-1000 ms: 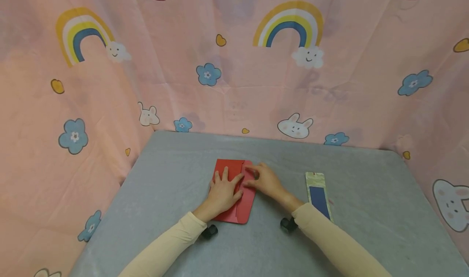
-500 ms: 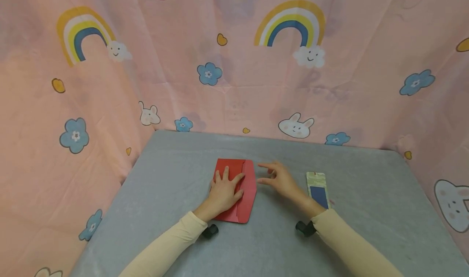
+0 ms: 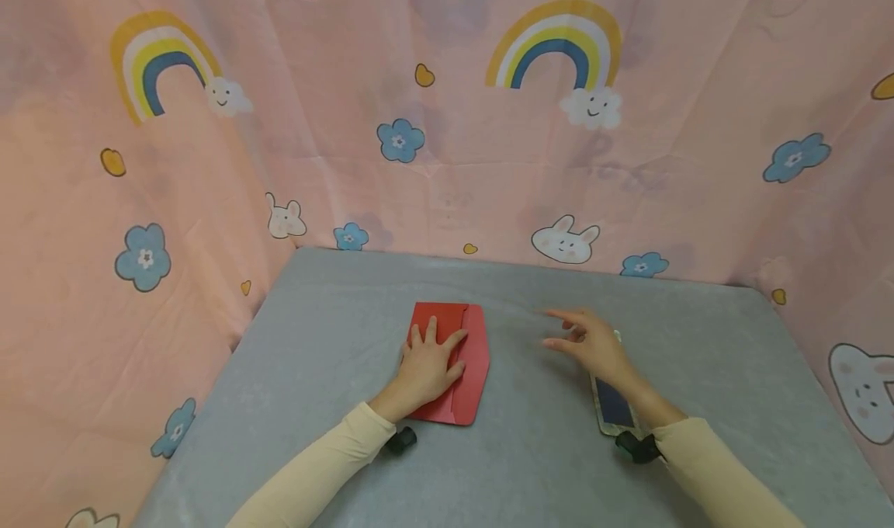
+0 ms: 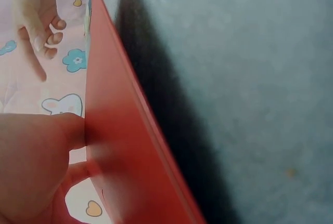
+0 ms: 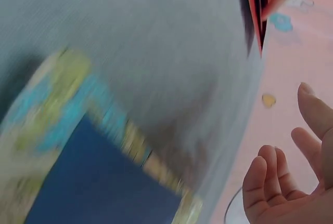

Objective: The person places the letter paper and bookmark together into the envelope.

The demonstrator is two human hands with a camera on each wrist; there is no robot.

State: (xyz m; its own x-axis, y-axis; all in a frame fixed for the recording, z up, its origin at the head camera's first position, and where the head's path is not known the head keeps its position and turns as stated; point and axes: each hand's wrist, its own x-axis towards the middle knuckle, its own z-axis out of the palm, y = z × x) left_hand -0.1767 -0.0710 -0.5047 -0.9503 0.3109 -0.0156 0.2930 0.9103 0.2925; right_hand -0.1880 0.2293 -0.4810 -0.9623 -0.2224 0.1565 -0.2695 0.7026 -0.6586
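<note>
A red paper envelope (image 3: 476,365) lies on the grey table with its flap unfolded to the right. My left hand (image 3: 423,374) rests on it, fingers spread. The left wrist view shows the envelope's edge (image 4: 127,130) raised a little above its shadow, with thumb and finger against the paper. My right hand (image 3: 594,348) is held above a long narrow card (image 3: 616,408), which has a patterned yellow-green border and a dark blue panel. Forefinger and thumb reach out apart and hold nothing; the other fingers curl loosely. Hand and forearm hide part of the card in the head view.
A grey cloth covers the table (image 3: 363,287). Behind and at both sides hangs a pink curtain (image 3: 461,178) printed with rainbows, flowers and rabbits. Small black wrist devices sit under the left sleeve (image 3: 335,450) and the right sleeve (image 3: 712,474).
My right hand has let go of the envelope's flap and moved right, over the card. The left hand has stayed in place on the envelope.
</note>
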